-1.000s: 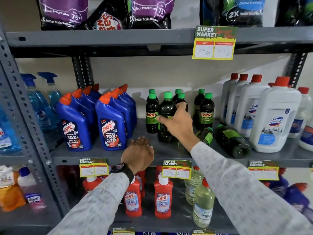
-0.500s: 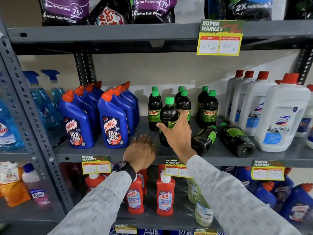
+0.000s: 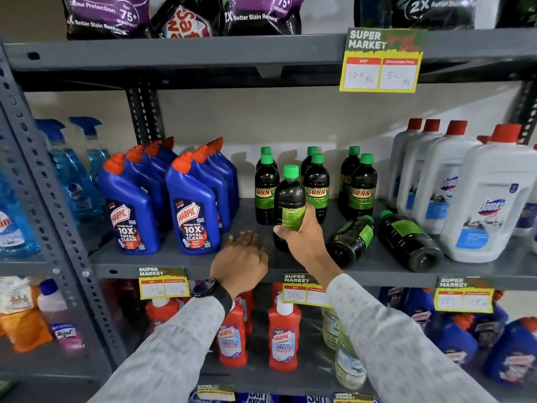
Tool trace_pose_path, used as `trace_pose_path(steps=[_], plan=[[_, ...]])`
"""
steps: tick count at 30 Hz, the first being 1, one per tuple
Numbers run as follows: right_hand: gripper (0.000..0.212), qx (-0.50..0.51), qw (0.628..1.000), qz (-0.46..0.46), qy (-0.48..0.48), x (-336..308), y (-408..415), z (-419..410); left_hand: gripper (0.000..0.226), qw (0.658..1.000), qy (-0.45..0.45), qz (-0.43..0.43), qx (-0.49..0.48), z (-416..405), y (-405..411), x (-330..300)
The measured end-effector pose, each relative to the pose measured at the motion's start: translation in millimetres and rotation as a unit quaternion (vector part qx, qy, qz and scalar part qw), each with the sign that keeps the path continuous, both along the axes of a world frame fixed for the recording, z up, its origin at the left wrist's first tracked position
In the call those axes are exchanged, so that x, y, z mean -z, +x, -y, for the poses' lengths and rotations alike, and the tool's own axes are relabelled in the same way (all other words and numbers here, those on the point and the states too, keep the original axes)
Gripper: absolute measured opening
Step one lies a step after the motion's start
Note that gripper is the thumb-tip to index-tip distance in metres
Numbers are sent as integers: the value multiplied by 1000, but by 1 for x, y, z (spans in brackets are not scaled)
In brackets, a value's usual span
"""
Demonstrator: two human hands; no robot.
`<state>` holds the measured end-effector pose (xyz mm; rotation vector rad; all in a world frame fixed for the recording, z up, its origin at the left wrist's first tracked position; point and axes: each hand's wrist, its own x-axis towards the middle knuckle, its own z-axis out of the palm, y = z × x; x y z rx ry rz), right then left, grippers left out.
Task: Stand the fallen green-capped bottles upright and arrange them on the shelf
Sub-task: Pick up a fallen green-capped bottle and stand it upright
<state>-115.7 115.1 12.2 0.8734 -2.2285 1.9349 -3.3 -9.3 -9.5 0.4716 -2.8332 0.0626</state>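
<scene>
In the middle of the frame the right hand (image 3: 302, 239) is closed around the lower body of a green-capped bottle (image 3: 289, 207), with the thumb on its left side and the fingers over the green label. Half a second ago this bottle was already standing in front of the others, and now it looks a little higher and more to the front; I cannot tell surely if its bottom touches the shelf (image 3: 180, 261) or is just lifted. So this bottle is upright and only its place in the row is not settled. The left hand (image 3: 239, 261) rests on the shelf edge, lower centre of the frame, fingers relaxed and slightly curled, holding nothing, the same as before. Behind, six bottles stand in three short rows (image 3: 316, 184). To the right of centre two fallen bottles, one (image 3: 350, 238) and the other (image 3: 406, 242), lie on their sides as they did a second ago, so most of the task is not yet done.
</scene>
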Motion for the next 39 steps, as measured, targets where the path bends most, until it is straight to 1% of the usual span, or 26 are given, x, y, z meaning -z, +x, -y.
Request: trace_pose_path(steps=[2,5,6,8,10,13,15,18,20,21,24,27,32,36,39], plan=[[76,17,999,-26,13,0,0,2,60,1000,4,-5,-2,1,-1,1],[81,25,999,-36,31,-1,1,2,60,1000,11,-16,-4,1,-3,3],[80,26,998,-38,32,-1,1,2,60,1000,12,-16,-4,2,-2,3],[72,21,999,-32,20,-2,1,1,60,1000,5,-13,-2,2,-2,4],[64,-7,1000,-5,-6,-1,0,-2,60,1000,5,-13,-1,2,-2,4],[68,-41,998,27,-26,1,-1,-5,60,1000,1,-11,-2,3,-2,4],[65,-27,999,9,-18,1,1,-4,60,1000,-16,-2,0,3,-2,4],[73,1,999,-36,2,-1,3,-1,60,1000,-6,-8,0,4,-2,5],[80,-1,999,-45,6,-1,3,-1,60,1000,8,-16,0,4,-2,4],[80,-3,999,-44,5,-2,2,-2,60,1000,11,-18,-1,3,-2,4],[64,-24,999,-26,-10,-1,1,-3,60,1000,13,-15,-1,4,-2,5],[74,-52,999,8,-16,1,0,-5,60,1000,15,-18,0,4,-2,5],[91,-20,999,-27,-10,2,4,-3,61,1000,17,-20,0,5,-3,6],[80,-28,999,-22,-18,2,3,-5,59,1000,18,-25,-1,5,-3,7],[81,-40,999,-18,-9,4,1,-7,60,1000,17,-21,-1,5,-3,6]])
